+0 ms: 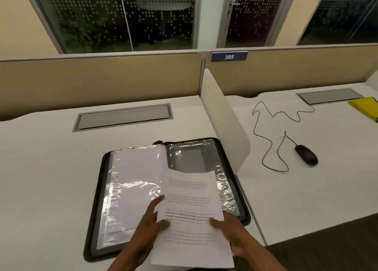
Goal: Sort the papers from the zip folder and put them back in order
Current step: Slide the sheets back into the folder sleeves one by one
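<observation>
Open zip folder (98, 225) flat on the white tabletop (45, 168), near the front edge and close to the right edge, just beside the white divider panel (223, 115). Black zipper border all round; clear plastic sleeves (135, 176) inside, glossy with glare. Left half filled with blank-looking white sheets under plastic; right half showing a grey empty-looking pocket (194, 156) at the far end.

Printed sheet of paper (190, 205) held above the folder's right half, its near edge overhanging the front edge of the tabletop. Several paragraphs of text, too blurred to read. Whether one sheet or several, unclear.

Left hand (149, 223) at the sheet's left edge, thumb curled onto the printed face, index finger stretched forward along the edge, other fingers hidden beneath. Right hand (233, 230) at the sheet's right edge, thumb pressed on top, fingers tucked under the paper. Sheet pinched from both sides.

Grey cable hatch (122, 117) set into the tabletop near the far edge. Beyond the divider, on the neighbouring tabletop: black mouse (306, 154) with a looping cable (266, 131), a second hatch (329, 96), a yellow folder (366, 107) at the far right. Blue plate marked 385 (229, 56) on the beige partition.
</observation>
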{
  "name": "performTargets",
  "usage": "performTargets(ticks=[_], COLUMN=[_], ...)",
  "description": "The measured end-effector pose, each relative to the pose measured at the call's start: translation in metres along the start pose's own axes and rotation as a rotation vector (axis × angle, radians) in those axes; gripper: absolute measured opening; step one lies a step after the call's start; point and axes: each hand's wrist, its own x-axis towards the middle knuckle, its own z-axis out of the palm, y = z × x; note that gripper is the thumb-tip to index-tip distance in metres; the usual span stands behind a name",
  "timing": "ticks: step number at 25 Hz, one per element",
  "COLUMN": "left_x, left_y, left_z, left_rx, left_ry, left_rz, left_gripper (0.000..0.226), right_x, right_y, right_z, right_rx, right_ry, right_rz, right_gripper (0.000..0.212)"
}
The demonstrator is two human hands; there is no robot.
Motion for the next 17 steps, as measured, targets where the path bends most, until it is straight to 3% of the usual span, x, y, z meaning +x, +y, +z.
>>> performTargets(ticks=[2,4,8,11,13,15,16,17], left_x=[-0.007,-0.003,0.047,0.087,0.065,0.051,0.043,0.045], left_y=[0.003,-0.002,-0.038,-0.068,-0.047,-0.048,-0.044,-0.043], left_z=[0.028,0.048,0.068,0.072,0.085,0.092,0.094,0.093], left_rx=[-0.128,-0.043,0.838,1.191,1.086,0.773,0.742,0.832], left_ry=[0.14,0.238,0.237,0.178,0.191,0.233,0.237,0.303], left_rz=[0.012,0.097,0.404,0.378,0.406,0.312,0.318,0.446], left_gripper=[0.024,0.024,0.02,0.026,0.028,0.032,0.028,0.026], right_x=[-0.012,-0.027,-0.058,-0.064,-0.063,-0.063,-0.063,-0.064], right_y=[-0.001,-0.004,-0.007,0.006,0.018,0.028,0.033,0.037], right_z=[-0.017,-0.037,-0.074,-0.097,-0.107,-0.112,-0.114,-0.115], right_rx=[0.028,0.106,0.054,-0.154,-0.242,-0.244,-0.234,-0.204], right_ry=[-0.023,-0.115,-0.227,-0.279,-0.321,-0.358,-0.371,-0.396], right_rz=[-0.025,-0.017,-0.033,-0.001,0.018,0.032,0.042,0.058], right_gripper=[0.034,0.034,0.029,0.064,0.074,0.068,0.067,0.067])
